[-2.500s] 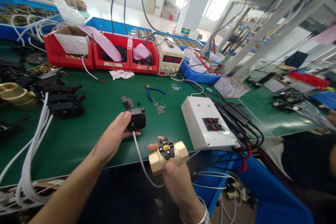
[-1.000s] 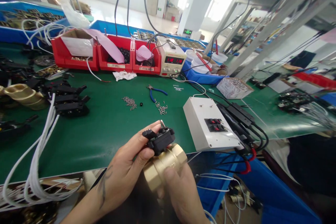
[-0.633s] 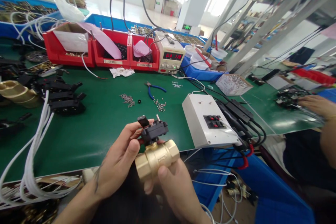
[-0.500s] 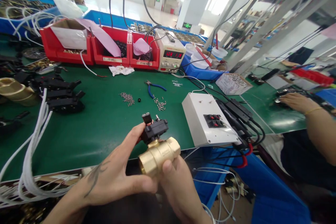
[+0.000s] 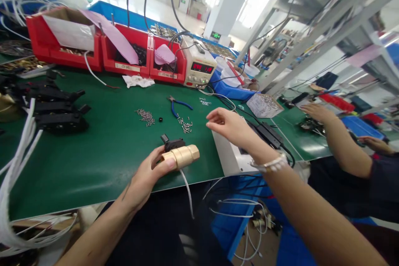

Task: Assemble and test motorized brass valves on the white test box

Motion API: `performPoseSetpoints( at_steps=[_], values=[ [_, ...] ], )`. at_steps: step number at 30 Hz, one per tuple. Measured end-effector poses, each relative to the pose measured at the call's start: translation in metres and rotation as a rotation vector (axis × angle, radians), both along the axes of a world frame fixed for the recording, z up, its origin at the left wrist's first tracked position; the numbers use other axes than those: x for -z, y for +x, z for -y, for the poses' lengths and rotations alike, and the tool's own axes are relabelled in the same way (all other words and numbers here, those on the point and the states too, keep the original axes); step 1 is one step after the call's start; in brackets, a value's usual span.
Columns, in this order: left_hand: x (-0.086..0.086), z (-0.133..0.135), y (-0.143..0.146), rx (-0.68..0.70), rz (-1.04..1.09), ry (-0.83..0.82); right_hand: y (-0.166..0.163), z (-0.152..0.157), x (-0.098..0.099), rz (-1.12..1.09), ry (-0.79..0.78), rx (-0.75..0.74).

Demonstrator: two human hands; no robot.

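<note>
My left hand [image 5: 149, 171] is closed around a brass ball valve [image 5: 187, 156], which lies on its side near the bench's front edge. A black actuator housing [image 5: 173, 144] is fixed to the valve on its far side, and a white cable [image 5: 188, 191] hangs below it. My right hand [image 5: 229, 126] is above the white control box [image 5: 222, 149], its fingers loosely bent and apart, with nothing visible in them. Beyond its fingertips lie a pile of small screws [image 5: 186, 126] and blue-handled cutters [image 5: 173, 109].
Red bins [image 5: 124, 68] and a power supply [image 5: 199, 70] line the back. More screws [image 5: 146, 117] and a small black ring [image 5: 160, 119] lie mid-bench. Black actuators [image 5: 60, 120] with white cables [image 5: 15, 183] are at left. A co-worker's arm [image 5: 346, 141] works at right.
My right hand has let go of the valve and moved up and right over the control box. My left hand has lowered the valve toward the bench and turned it, the actuator now facing away.
</note>
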State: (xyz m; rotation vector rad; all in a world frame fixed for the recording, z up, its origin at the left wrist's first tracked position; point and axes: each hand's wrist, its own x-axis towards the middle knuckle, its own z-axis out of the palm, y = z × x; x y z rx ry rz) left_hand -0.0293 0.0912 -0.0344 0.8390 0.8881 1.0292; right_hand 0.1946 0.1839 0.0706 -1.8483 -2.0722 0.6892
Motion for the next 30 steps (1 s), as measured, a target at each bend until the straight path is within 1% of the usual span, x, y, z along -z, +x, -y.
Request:
performPoseSetpoints(
  at_steps=[1,2,5,7,9,10,12,15,17,18,21,22,23,26,30],
  values=[
    [0.001,-0.002,0.001,0.002,0.003,-0.008,-0.007,-0.019,0.001,0.169,0.012,-0.028],
    [0.001,-0.002,0.002,0.005,0.006,-0.014,-0.015,-0.037,0.006,0.247,0.008,-0.043],
    [0.000,-0.002,0.003,0.006,0.007,-0.021,-0.041,-0.076,0.032,0.362,-0.040,-0.083],
    [-0.002,-0.001,0.003,-0.003,0.006,-0.025,-0.055,-0.090,0.049,0.417,-0.070,-0.094],
    [-0.005,0.000,0.003,-0.014,-0.001,-0.023,-0.065,-0.098,0.061,0.461,-0.099,-0.094],
    [-0.006,0.000,0.003,-0.018,-0.003,-0.021,-0.069,-0.100,0.063,0.475,-0.107,-0.092],
    [-0.008,0.000,0.003,-0.019,0.000,-0.014,-0.072,-0.101,0.062,0.472,-0.103,-0.096],
    [-0.010,0.001,0.003,-0.012,0.017,-0.015,-0.066,-0.096,0.048,0.411,-0.052,-0.129],
    [-0.010,0.001,0.003,-0.006,0.030,-0.025,-0.056,-0.085,0.036,0.286,-0.045,-0.170],
    [-0.010,0.001,0.002,0.001,0.035,-0.031,-0.051,-0.076,0.030,0.162,-0.069,-0.199],
    [-0.006,0.000,0.000,0.058,0.055,-0.034,-0.035,-0.043,0.018,-0.324,-0.212,-0.290],
    [-0.003,-0.001,-0.001,0.091,0.059,-0.028,-0.031,-0.031,0.015,-0.441,-0.260,-0.315],
    [0.000,-0.001,-0.002,0.124,0.059,-0.019,-0.028,-0.020,0.014,-0.499,-0.296,-0.337],
    [0.008,-0.001,-0.003,0.183,0.022,0.011,-0.026,0.001,0.013,-0.501,-0.330,-0.383],
    [0.013,0.003,-0.003,0.168,0.001,0.026,-0.030,0.008,0.014,-0.374,-0.322,-0.440]
  ],
)
